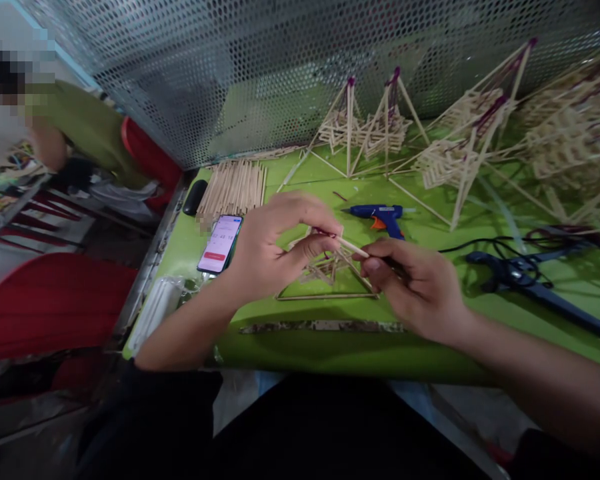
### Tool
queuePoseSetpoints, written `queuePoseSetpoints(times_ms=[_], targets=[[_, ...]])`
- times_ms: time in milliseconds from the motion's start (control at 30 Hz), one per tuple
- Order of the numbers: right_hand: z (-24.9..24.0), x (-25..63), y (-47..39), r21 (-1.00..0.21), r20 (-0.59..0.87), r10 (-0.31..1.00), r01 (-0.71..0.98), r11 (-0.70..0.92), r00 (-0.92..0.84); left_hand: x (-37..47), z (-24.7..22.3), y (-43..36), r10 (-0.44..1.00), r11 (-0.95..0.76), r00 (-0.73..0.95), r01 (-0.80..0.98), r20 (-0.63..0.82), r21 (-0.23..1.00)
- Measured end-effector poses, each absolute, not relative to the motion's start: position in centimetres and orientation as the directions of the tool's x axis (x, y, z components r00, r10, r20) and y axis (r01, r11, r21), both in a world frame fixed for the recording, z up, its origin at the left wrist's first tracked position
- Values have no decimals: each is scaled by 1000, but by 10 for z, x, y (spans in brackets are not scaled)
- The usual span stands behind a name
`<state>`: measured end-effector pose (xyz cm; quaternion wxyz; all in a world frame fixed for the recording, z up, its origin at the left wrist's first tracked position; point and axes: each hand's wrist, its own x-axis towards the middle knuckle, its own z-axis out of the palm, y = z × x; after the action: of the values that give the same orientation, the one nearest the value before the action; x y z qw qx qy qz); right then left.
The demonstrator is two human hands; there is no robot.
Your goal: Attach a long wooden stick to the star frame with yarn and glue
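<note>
Stick frame (330, 277) on the counter (430, 233) looks half-built; my left hand (270, 247) and right hand (415, 287) fingers pinch one stick (353, 248) above it.

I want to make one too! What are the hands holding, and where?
Both hands pinch one thin stick: left hand near its middle, right hand at its end.

Half-built stick frame (330, 280) on green table (430, 233)

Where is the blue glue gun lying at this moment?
In the head view, the blue glue gun lies on the green table, just beyond the right hand.
</note>
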<state>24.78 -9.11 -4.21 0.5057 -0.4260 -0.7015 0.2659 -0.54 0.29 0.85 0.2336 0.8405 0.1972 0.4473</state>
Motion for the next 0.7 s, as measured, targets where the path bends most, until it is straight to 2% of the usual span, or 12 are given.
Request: queuePoseSetpoints(times_ms=[133, 300, 400, 567, 700], targets=[[-43, 247, -92, -800, 499, 857, 313, 512, -127, -9, 11, 3, 476, -873, 502, 167, 722, 459], [-41, 246, -93, -802, 485, 864, 323, 502, -137, -15, 14, 1, 560, -828, 519, 319, 647, 461], [-39, 246, -93, -800, 490, 860, 319, 508, -141, -18, 19, -1, 570, -820, 533, 323, 626, 473], [-36, 246, -92, -773, 530, 835, 320, 547, -148, -29, 30, 3, 501, -865, 585, 322, 638, 384], [-37, 247, -93, -786, 501, 850, 326, 525, -162, -37, 33, 13, 464, -886, 611, 335, 642, 321]])
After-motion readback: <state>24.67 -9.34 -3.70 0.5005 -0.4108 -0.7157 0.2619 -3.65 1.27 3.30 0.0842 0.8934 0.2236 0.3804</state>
